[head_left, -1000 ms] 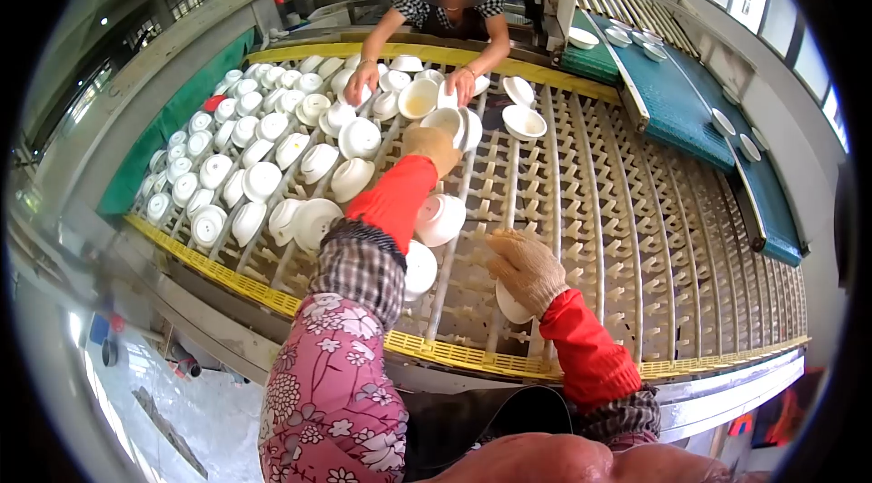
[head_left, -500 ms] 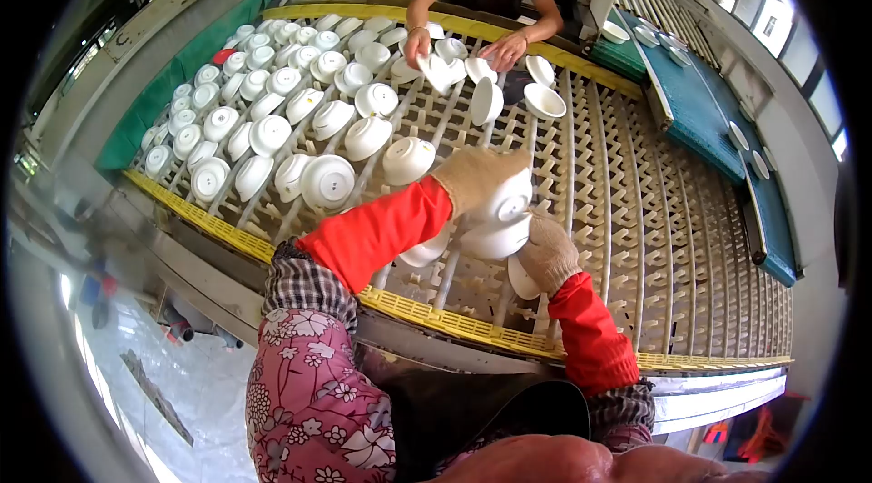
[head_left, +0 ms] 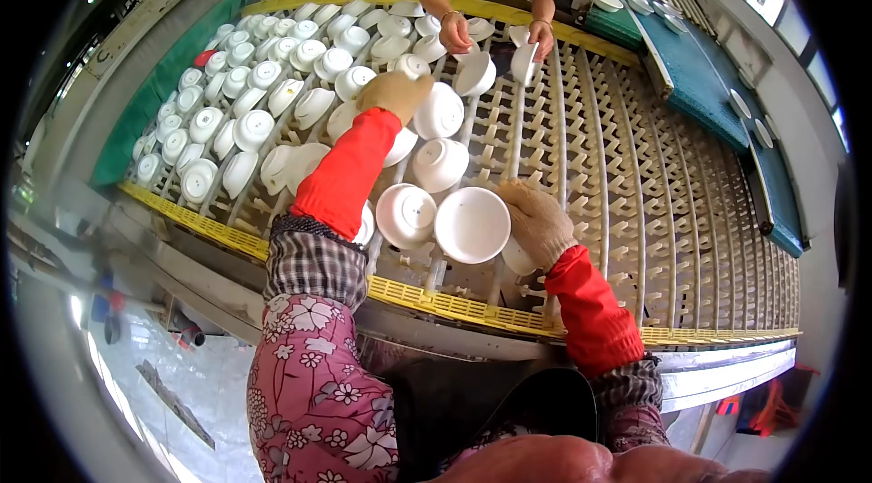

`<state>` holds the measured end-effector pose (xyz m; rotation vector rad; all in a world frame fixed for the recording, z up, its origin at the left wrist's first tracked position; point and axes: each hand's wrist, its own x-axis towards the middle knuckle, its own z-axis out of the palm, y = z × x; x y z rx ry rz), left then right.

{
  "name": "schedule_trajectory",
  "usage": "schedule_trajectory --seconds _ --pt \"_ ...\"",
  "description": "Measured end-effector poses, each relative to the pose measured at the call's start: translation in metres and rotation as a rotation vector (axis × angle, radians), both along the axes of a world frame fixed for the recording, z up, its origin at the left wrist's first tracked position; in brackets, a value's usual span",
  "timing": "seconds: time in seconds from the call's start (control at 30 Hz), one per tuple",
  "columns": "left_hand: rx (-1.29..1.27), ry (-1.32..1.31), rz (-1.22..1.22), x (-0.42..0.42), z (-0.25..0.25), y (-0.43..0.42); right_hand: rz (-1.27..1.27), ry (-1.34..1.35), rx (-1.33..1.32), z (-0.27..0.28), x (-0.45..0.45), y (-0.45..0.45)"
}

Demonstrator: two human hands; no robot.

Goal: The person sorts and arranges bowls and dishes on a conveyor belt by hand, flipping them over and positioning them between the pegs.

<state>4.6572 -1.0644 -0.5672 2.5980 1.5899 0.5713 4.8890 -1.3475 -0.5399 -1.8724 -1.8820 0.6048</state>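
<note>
My right hand [head_left: 538, 221], in a tan knit glove, grips a white bowl [head_left: 472, 226] at its right rim, with the bowl's open side facing me. Part of another white bowl [head_left: 519, 258] shows below that hand. My left hand [head_left: 397, 97], gloved the same way, is over the rows farther back, with its fingers bent and pointing right. It lies against a white bowl [head_left: 411, 66]; its grip is hidden. Close by are an upturned bowl [head_left: 439, 110], a tilted bowl [head_left: 440, 164] and a bowl showing its base [head_left: 405, 216].
Many upturned white bowls fill the left of the pegged conveyor [head_left: 627, 201], which has yellow edging [head_left: 454, 306]. Across it, a co-worker's hands [head_left: 542, 39] handle bowls. A green side belt [head_left: 690, 74] carries several dishes at right. A red item [head_left: 203, 57] sits among the far-left bowls.
My left hand has moved back and left, away from my right hand. The bowl at my right hand now faces open towards me. The bowls on the conveyor have shifted slightly left.
</note>
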Motion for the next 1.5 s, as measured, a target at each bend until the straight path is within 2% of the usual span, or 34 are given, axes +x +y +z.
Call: schedule_trajectory --seconds 0.07,0.17,0.27,0.33,0.4,0.47,0.53,0.57,0.67,0.7,0.73,0.77,0.8,0.83,0.9,0.93,0.97,1.03,1.1,1.2,1.23,1.3,1.37,1.4,1.47,1.5 --pt "-0.051 -0.093 0.14 0.003 -0.021 -0.002 0.011 0.003 0.041 -0.001 0.0 -0.001" --pt "0.025 -0.288 -0.084 0.002 -0.016 -0.039 -0.015 -0.024 0.031 0.002 -0.001 -0.004" --pt "0.104 -0.402 -0.511 -0.007 0.025 -0.104 -0.009 -0.02 -0.003 0.0 0.001 0.0" --pt "0.158 -0.358 -0.897 -0.009 0.034 -0.141 -0.01 -0.013 -0.004 0.008 -0.004 0.0" --pt "0.379 -0.197 -0.986 -0.007 0.031 -0.181 -0.004 0.007 0.026 0.003 -0.001 0.0" --pt "0.376 -0.073 -1.029 -0.011 0.021 -0.198 -0.006 0.012 0.022 0.007 -0.003 -0.001" --pt "0.149 0.004 -1.027 -0.018 0.002 -0.198 -0.008 0.0 0.002 0.005 0.0 0.001" --pt "0.129 0.155 -1.012 -0.018 0.001 -0.192 -0.013 -0.006 -0.005 0.003 0.003 0.004" --pt "-0.085 -0.147 -0.879 -0.012 -0.01 -0.18 0.066 -0.054 0.027 -0.012 0.016 0.007" --pt "0.413 0.028 -0.723 -0.012 -0.008 -0.173 0.065 0.046 0.047 0.005 0.005 0.001" --pt "0.269 -0.142 -0.621 -0.013 0.017 -0.162 0.054 0.051 0.078 0.003 0.005 0.001" --pt "0.155 -0.086 -0.501 -0.018 0.037 -0.142 0.043 0.061 0.103 0.0 0.004 0.0" --pt "0.252 -0.215 -0.47 -0.023 0.031 -0.109 0.032 0.072 0.13 -0.003 0.003 0.0" --pt "0.413 -0.318 -0.407 -0.031 0.035 -0.09 0.037 0.006 -0.002 0.008 0.003 0.0" --pt "0.267 -0.314 -0.046 -0.04 0.039 -0.043 0.047 -0.019 -0.062 0.017 0.003 0.001" --pt "0.221 -0.356 -0.038 -0.048 0.029 -0.016 0.051 -0.033 -0.093 0.018 0.003 0.0" --pt "0.088 -0.289 0.015 -0.054 0.017 0.011 0.041 -0.007 -0.067 0.015 0.004 -0.001" --pt "-0.092 -0.241 0.3 -0.048 -0.037 0.044 0.023 0.039 -0.012 0.007 0.005 -0.002" --pt "-0.202 -0.213 0.427 -0.037 -0.038 0.034 0.048 0.022 0.025 0.004 0.007 -0.001" --pt "-0.092 -0.253 0.303 -0.011 -0.008 -0.007 0.069 -0.014 0.023 0.0 0.008 -0.002" --pt "0.214 -0.261 0.212 0.004 -0.011 -0.016 0.083 -0.033 0.015 0.002 0.006 -0.002" --pt "0.348 -0.194 -0.019 0.032 0.003 -0.032 0.041 -0.06 -0.048 0.012 -0.005 -0.007" --pt "0.273 -0.1 -0.212 0.053 0.012 -0.043 0.078 -0.084 -0.041 0.022 -0.011 -0.014" --pt "0.164 0.07 -0.22 0.063 0.011 -0.04 0.137 -0.089 -0.003 0.026 -0.012 -0.018" --pt "-0.073 0.067 -0.158 0.072 0.0 -0.041 0.312 -0.166 0.094 0.034 -0.009 -0.026" --pt "-0.081 0.053 -0.137 0.073 -0.004 -0.04 0.428 -0.238 0.155 0.039 -0.002 -0.031"
